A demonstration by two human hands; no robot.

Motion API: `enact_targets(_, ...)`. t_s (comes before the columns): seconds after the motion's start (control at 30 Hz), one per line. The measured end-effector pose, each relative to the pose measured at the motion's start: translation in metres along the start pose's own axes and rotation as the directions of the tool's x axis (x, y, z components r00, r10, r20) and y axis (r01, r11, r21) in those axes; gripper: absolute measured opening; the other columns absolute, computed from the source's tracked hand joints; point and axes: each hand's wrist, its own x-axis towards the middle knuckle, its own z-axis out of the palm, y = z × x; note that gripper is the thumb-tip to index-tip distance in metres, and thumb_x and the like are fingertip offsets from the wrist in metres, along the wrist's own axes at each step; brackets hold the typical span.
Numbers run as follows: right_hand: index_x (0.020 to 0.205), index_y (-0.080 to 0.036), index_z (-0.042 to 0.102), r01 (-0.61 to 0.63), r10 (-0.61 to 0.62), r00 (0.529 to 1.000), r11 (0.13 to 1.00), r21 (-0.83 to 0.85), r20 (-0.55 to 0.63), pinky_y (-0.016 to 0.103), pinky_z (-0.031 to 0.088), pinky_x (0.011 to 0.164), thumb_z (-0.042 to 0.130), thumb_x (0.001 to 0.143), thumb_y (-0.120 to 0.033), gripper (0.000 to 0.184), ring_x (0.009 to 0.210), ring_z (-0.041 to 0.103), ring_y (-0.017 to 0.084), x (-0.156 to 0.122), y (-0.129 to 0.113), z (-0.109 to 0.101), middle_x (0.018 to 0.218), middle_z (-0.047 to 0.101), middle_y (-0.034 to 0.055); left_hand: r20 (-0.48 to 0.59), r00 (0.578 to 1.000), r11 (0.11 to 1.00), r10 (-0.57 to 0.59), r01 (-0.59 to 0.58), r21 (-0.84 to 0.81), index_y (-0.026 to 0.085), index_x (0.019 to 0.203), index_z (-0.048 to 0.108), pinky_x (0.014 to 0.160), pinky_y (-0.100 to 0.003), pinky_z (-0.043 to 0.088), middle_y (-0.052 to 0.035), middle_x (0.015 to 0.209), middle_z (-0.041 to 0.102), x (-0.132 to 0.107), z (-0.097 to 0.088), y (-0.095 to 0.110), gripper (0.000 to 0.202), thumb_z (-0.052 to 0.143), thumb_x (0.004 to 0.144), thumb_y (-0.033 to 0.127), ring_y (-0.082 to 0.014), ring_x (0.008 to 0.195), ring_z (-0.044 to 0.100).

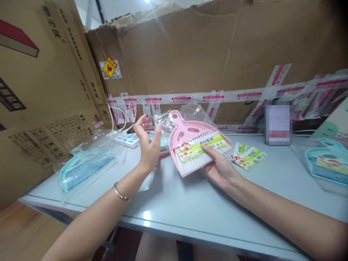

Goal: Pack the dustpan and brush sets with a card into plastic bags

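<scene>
While the right hand (221, 169) grips the pink dustpan-and-brush set (197, 127) above the middle of the table (195, 206), thumb on its printed card (214, 144), the left hand (148, 150) is raised beside it, fingers spread wide and holding nothing visible. Clear plastic wrap (194, 108) shows behind the set's handle; whether it encloses the whole set I cannot tell. Near the table's left corner, a transparent bag (65, 195) contains a turquoise set (88, 173); at the right end, another bag (328, 186) holds a second turquoise set (327, 145) with its card. Loose cards (251, 158) lie toward the back edge, behind the right hand.
</scene>
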Motion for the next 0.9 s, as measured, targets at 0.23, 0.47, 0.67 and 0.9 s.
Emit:
enact_targets(0.23, 0.099, -0.020, 0.060, 0.000, 0.000, 1.000, 1.000, -0.032, 0.009, 0.034, 0.055, 0.089, 0.067, 0.072, -0.010, 0.030, 0.107, 0.061, 0.022, 0.001, 0.004, -0.002, 0.113, 0.065, 0.0043, 0.632, 0.581, 0.522, -0.512, 0.795, -0.308, 0.017, 0.109, 0.055, 0.074, -0.033, 0.052, -0.0122, 0.107, 0.065, -0.009, 0.019, -0.004, 0.041, 0.035, 0.092, 0.048, -0.0209, 0.092, 0.064)
enact_targets(0.47, 0.109, -0.025, 0.058, 0.117, -0.115, 0.993, 0.992, -0.050, 0.032, 0.028, 0.056, 0.087, 0.069, 0.071, -0.012, 0.042, 0.110, 0.059, 0.020, 0.012, 0.001, -0.011, 0.110, 0.066, 0.0013, 0.816, 0.402, 0.465, -0.415, 0.865, -0.189, 0.016, 0.102, 0.060, 0.071, -0.030, 0.052, -0.0111, 0.105, 0.068, -0.024, 0.016, 0.004, 0.030, 0.053, 0.087, 0.040, -0.0182, 0.085, 0.064)
enact_targets(0.67, 0.105, -0.022, 0.060, 0.134, -0.135, 0.990, 0.991, -0.006, -0.030, 0.022, 0.055, 0.087, 0.068, 0.070, -0.007, 0.038, 0.111, 0.058, 0.018, 0.010, -0.005, -0.005, 0.110, 0.066, 0.0018, 0.883, 0.393, 0.521, -0.257, 0.826, -0.216, 0.019, 0.115, 0.056, 0.070, -0.028, 0.052, -0.0121, 0.115, 0.064, -0.033, 0.014, 0.011, 0.047, 0.070, 0.075, 0.036, -0.0165, 0.084, 0.064)
enact_targets(0.9, 0.102, -0.020, 0.060, 0.035, -0.038, 0.999, 0.994, -0.101, -0.027, 0.025, 0.059, 0.078, 0.067, 0.075, -0.012, 0.029, 0.100, 0.063, 0.019, 0.008, -0.007, -0.004, 0.110, 0.066, 0.0042, 0.868, 0.438, 0.505, -0.233, 0.817, -0.277, 0.012, 0.107, 0.061, 0.070, -0.030, 0.052, -0.0145, 0.108, 0.066, -0.031, 0.017, 0.004, 0.049, 0.077, 0.061, 0.019, -0.0202, 0.086, 0.064)
